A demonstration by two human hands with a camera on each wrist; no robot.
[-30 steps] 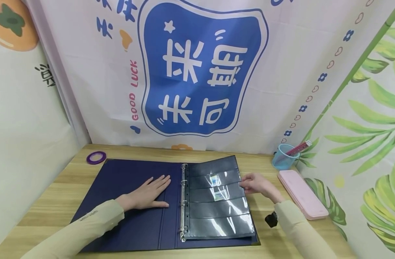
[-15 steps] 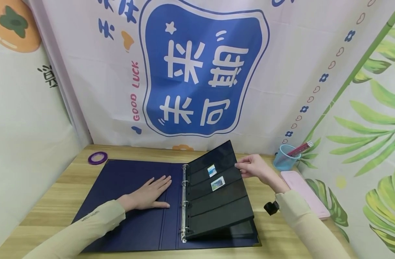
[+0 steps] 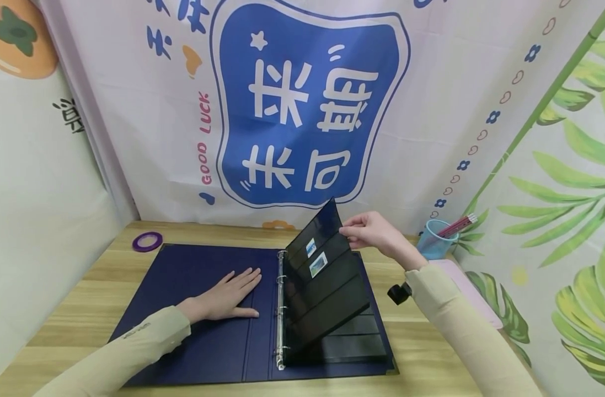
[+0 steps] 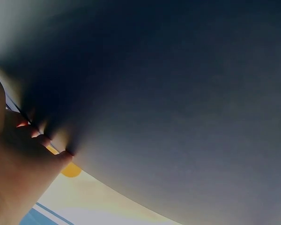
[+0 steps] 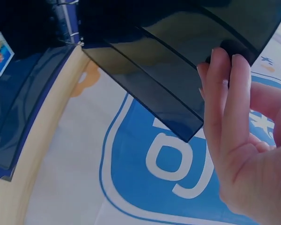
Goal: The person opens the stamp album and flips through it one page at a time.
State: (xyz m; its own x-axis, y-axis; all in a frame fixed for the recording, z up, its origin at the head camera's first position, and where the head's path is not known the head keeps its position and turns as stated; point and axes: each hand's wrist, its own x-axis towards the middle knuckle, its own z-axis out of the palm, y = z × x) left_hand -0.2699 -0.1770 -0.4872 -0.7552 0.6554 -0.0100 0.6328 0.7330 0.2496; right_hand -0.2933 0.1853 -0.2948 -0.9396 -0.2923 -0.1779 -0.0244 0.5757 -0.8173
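A dark blue ring binder (image 3: 183, 281) lies spread on the desk, its metal rings (image 3: 280, 309) down the middle. My left hand (image 3: 228, 298) rests flat on the bare inner cover, fingers straight. My right hand (image 3: 374, 234) pinches the outer edge of a black pocket page (image 3: 327, 292) and holds it tilted up from the rings. Two small stamps (image 3: 318, 264) sit in pockets of that page. Under it lies another black page (image 3: 357, 342); in the right wrist view a colourful stamp (image 5: 1, 54) shows on a page below.
A purple tape roll (image 3: 147, 241) lies at the back left. At the back right stand a blue mesh cup (image 3: 433, 245) with pencils and a pink case (image 3: 473, 292), partly behind the right sleeve. A printed cloth (image 3: 158, 138) hangs behind the desk.
My right hand has lifted the pocket page from nearly flat to a steep tilt, moving up and left. The page beneath has come into sight. My left hand has stayed put.
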